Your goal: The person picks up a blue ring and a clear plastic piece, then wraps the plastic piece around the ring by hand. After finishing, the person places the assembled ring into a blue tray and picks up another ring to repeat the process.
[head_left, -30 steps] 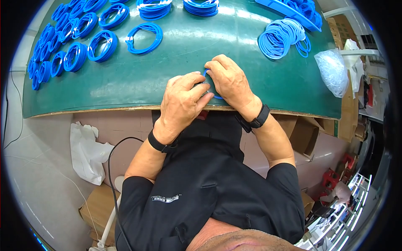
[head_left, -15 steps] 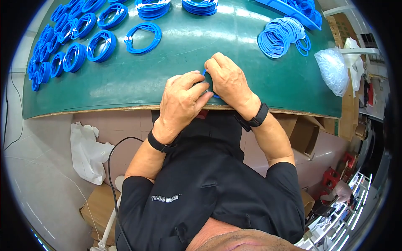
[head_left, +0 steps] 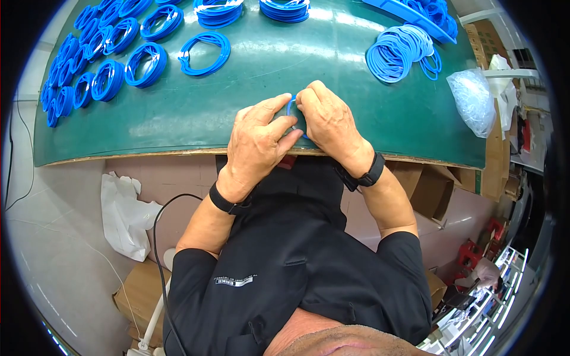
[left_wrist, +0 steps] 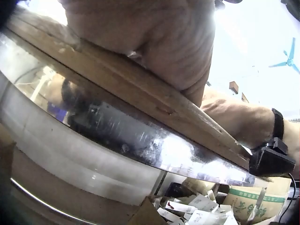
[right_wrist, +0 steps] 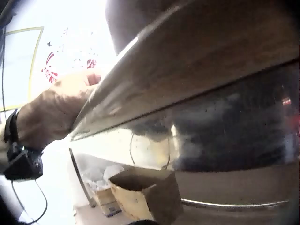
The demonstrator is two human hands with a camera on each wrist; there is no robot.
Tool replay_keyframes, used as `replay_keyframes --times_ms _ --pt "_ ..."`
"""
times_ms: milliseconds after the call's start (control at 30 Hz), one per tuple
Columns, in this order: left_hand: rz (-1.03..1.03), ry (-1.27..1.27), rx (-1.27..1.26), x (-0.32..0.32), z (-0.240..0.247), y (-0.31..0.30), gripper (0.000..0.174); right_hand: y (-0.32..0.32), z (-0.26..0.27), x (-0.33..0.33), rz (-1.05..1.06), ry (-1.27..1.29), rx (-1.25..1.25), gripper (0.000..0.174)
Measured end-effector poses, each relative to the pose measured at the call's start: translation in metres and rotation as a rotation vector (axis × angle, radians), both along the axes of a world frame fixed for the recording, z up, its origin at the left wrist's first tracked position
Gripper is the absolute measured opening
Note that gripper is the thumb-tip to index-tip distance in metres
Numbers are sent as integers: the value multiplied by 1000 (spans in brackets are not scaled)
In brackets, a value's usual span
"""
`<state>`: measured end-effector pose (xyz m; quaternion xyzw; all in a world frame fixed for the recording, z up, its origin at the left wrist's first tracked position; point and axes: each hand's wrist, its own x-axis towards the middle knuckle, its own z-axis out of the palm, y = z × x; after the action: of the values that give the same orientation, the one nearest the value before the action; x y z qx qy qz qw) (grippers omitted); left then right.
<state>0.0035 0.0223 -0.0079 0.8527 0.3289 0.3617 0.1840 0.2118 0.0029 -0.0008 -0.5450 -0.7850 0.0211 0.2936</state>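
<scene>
Near the front edge of the green table, both hands work close together on a thin blue loop (head_left: 289,108), partly covered by the fingers. My left hand (head_left: 255,136) has its index fingertip at the top of the loop. Its thumb and another finger pinch lower down, by a small pale bit at the fingertips. On the other side my right hand (head_left: 326,118) grips the loop with curled fingers. Both wrist views look past the table's edge (left_wrist: 140,89), so the loop is hidden there; the right wrist view shows the left hand (right_wrist: 58,105) at the edge.
Several coiled blue bundles (head_left: 145,65) stand in rows at the table's left and back. A fanned pile of lighter blue loops (head_left: 392,56) lies at the right, before a blue tray (head_left: 409,21). A clear plastic bag (head_left: 472,101) hangs by the right edge.
The left index finger has straightened and reached up to the loop's top. The right hand has shifted slightly right and down, and more of the loop shows between the hands.
</scene>
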Motion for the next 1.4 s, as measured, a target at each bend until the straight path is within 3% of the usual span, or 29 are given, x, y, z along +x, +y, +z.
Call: replay_keyframes --times_ms 667,900,1067,1200,1300,1400 --pt "-5 39 -15 0 0 1 33 3 -1 -1 -49 5 7 17" --pt "26 48 -103 2 7 0 43 -4 5 8 28 195 -60 16" --pt "-9 114 -11 0 3 2 41 -9 0 19 37 296 -14 14" --pt "-22 110 22 1 2 3 41 -16 -6 31 -28 469 -98 5" --pt "-25 110 9 1 2 3 40 -22 -10 39 -112 1063 -385 4" --pt "-28 115 33 1 0 3 40 -22 -13 48 -6 1291 -324 7"
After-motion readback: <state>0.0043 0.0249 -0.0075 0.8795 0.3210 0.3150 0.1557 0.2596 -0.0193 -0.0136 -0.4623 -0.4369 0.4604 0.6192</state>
